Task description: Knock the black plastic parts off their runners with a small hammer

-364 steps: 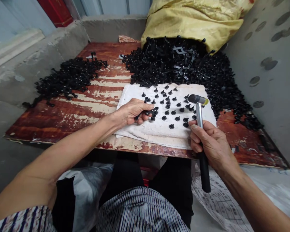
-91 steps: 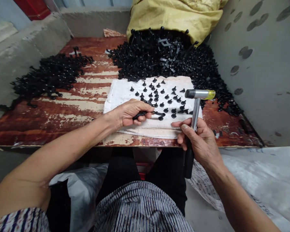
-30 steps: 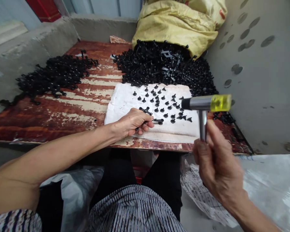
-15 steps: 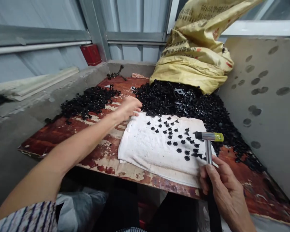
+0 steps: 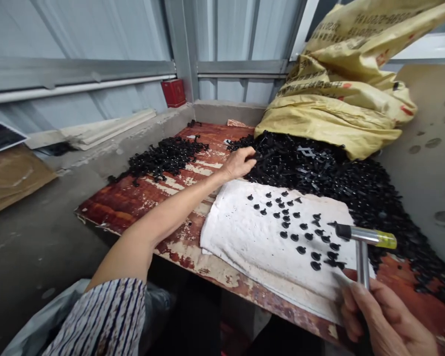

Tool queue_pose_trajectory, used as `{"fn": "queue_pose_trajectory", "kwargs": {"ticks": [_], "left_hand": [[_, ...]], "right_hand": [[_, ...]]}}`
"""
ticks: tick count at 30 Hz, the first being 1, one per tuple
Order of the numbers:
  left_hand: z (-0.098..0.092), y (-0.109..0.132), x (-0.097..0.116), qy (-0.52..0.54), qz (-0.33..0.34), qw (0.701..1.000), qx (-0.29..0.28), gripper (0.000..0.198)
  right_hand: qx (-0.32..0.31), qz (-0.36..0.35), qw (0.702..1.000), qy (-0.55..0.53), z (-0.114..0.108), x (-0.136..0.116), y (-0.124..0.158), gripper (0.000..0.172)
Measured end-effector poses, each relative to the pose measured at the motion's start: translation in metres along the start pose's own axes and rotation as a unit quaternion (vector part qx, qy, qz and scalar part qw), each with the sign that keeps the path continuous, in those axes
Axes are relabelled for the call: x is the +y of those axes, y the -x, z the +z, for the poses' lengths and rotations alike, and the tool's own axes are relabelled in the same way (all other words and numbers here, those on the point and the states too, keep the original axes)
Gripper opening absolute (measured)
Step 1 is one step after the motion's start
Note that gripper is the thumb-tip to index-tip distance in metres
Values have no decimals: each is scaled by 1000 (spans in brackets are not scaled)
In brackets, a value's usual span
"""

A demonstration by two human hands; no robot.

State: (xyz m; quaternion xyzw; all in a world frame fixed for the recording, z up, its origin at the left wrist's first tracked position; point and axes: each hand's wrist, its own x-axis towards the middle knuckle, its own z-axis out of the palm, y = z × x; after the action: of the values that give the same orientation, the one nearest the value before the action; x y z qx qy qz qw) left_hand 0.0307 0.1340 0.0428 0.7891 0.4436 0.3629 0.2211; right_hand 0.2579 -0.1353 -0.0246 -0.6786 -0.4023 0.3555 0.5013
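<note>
My left hand (image 5: 240, 162) reaches far across the worn red board (image 5: 133, 202) and its curled fingers grip black plastic parts at the near edge of the big black heap (image 5: 337, 178). Down at the lower right, my right hand (image 5: 385, 321) is closed round the shaft of a small hammer (image 5: 363, 237), whose head has a black end and a yellow end. The hammer head hovers over the right edge of a white cloth pad (image 5: 252, 242). Several small black caps (image 5: 300, 227) lie scattered on that pad.
A yellow woven sack (image 5: 341, 99) slumps behind the big heap. A smaller pile of black parts (image 5: 163, 155) lies at the board's far left. A grey panel with round marks (image 5: 430, 163) stands on the right; a concrete ledge (image 5: 96, 133) and a red box (image 5: 173, 92) sit by the corrugated wall.
My left hand left the pad, swung out past the left pile and now grips parts at the big heap. The view has tilted up. The hammer has dropped from its raised position.
</note>
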Motion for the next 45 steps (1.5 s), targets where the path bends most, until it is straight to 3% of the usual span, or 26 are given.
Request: {"fn": "queue_pose_trajectory", "kwargs": {"ticks": [2,6,10,14,18,22,24,27,30,35,38,43,45], "left_hand": [[-5,13,13,114,-23,993,-3,12],[-2,57,43,285,-126,932,-183,12],[13,100,69,332,-146,878,-314,17],[22,125,80,342,-155,844,-383,17],[25,135,74,384,-211,825,-357,14],[32,145,69,449,-290,786,-310,23],[35,150,71,460,-305,770,-319,22],[35,155,77,412,-308,763,-391,21],[31,152,79,363,-294,777,-422,22],[33,145,81,445,-312,785,-298,20],[33,144,79,458,-322,788,-256,20],[15,124,54,341,-311,843,-276,23],[8,111,39,311,-311,863,-248,25]], "right_hand": [[-8,12,1000,-24,1,-8,1,42],[8,-14,996,-92,13,-32,2,41],[-28,-40,993,-112,29,-51,-6,38],[-88,-16,982,-167,36,-50,-9,36],[-87,11,973,-215,37,-43,1,30],[-52,37,963,-262,39,-40,9,28],[-28,27,962,-271,41,-40,11,28],[-13,12,963,-269,41,-39,13,27],[-31,14,970,-241,41,-38,17,25],[-67,23,974,-215,50,-32,27,25],[-101,33,975,-194,54,-27,31,25],[-75,3,985,-158,42,-22,24,28],[-47,-4,986,-158,36,-21,18,26]]}}
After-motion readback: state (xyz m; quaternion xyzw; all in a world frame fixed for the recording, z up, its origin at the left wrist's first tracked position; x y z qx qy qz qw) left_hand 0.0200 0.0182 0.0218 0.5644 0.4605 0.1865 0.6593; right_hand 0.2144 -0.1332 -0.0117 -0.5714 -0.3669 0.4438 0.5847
